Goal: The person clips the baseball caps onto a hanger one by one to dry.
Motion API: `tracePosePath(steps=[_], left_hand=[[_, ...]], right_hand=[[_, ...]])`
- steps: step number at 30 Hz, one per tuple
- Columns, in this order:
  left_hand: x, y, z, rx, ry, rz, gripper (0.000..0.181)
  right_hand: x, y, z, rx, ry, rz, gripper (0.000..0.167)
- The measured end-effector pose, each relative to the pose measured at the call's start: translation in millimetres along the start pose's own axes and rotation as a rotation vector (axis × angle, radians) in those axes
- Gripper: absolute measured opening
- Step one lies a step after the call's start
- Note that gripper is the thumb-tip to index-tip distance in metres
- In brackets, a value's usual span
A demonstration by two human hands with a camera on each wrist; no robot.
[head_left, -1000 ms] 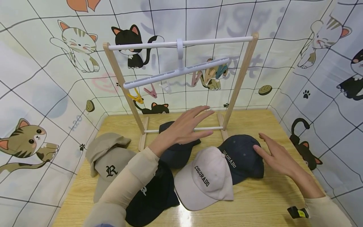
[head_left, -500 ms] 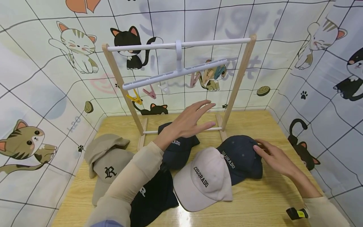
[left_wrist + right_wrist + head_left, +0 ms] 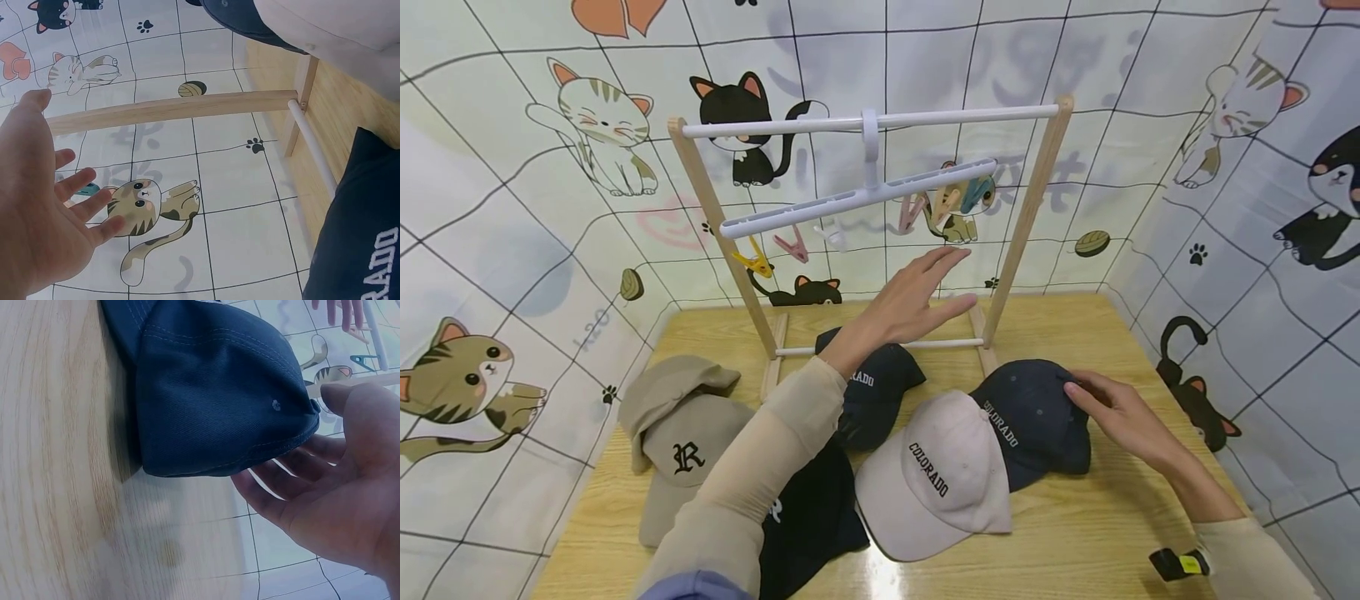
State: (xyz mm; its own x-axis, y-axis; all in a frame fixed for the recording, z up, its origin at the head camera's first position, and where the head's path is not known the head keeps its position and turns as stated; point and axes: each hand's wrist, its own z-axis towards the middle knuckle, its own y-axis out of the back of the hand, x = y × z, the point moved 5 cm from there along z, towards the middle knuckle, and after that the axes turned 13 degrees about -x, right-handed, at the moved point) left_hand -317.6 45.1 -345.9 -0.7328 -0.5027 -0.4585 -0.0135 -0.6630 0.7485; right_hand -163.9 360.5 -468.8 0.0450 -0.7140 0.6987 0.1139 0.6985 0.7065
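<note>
My left hand is raised in front of the drying rack with fingers extended, holding nothing. Above it hangs a pale lavender clip hanger. My right hand is at the crown of a navy COLORADO cap. In the right wrist view, the thumb lies near the cap's top button and the loosely bent fingers pass partly behind the cap. A pale pink COLORADO cap overlaps the navy one. Below my left hand lies another dark navy cap, partly hidden by the left arm.
A white rod on wooden posts carries the hanger, whose clips include a yellow clip and a teal clip. Beige caps lie left; a black cap lies partly under the left sleeve. Cat-print walls enclose the wooden table.
My left hand has risen toward the hanger. My right hand's fingers have bent and moved in behind the navy cap. The caps stay on the table.
</note>
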Motion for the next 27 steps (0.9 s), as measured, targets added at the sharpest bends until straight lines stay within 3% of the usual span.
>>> tracePosePath(steps=[15, 27], left_hand=[[1.3, -10.7, 22.7, -0.125, 0.036, -0.091, 0.076], [2.2, -24.4, 34.1, -0.146, 0.206, -0.228, 0.087]], right_hand=[[2.9, 3.3, -1.6, -0.034, -0.021, 0.045, 0.06], [1.7, 7.7, -3.8, -0.079, -0.04, 0.048, 0.053]])
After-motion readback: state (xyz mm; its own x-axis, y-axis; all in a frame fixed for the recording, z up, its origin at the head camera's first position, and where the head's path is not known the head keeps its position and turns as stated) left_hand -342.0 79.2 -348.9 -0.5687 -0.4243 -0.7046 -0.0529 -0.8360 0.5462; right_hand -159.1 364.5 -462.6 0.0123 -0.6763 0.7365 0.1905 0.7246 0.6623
